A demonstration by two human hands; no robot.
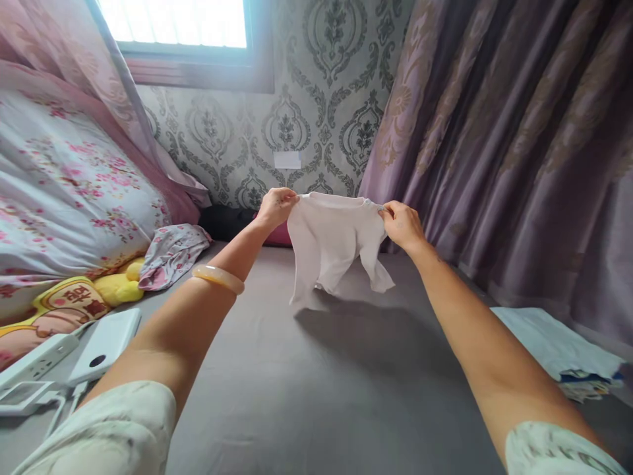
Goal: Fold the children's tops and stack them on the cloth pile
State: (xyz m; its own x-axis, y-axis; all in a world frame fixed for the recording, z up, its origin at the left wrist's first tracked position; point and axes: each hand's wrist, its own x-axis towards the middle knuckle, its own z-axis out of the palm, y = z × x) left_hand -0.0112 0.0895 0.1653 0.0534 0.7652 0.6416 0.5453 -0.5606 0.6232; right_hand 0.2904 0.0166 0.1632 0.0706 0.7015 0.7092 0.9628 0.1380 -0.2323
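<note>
Shirt [341, 227] is hanging, seemingly light and limp; left hand [277, 206] and right hand [404, 225] are pinching its shoulders, sensible holds, at ten and two o'clock.

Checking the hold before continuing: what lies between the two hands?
In the head view, a pale long-sleeved shirt hangs between the left hand and right hand, each pinching one shoulder.

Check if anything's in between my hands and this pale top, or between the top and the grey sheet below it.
Nothing visible is. Your left hand and right hand pinch the pale top directly, above the grey sheet; the folded clothes lie off to the right.
</note>
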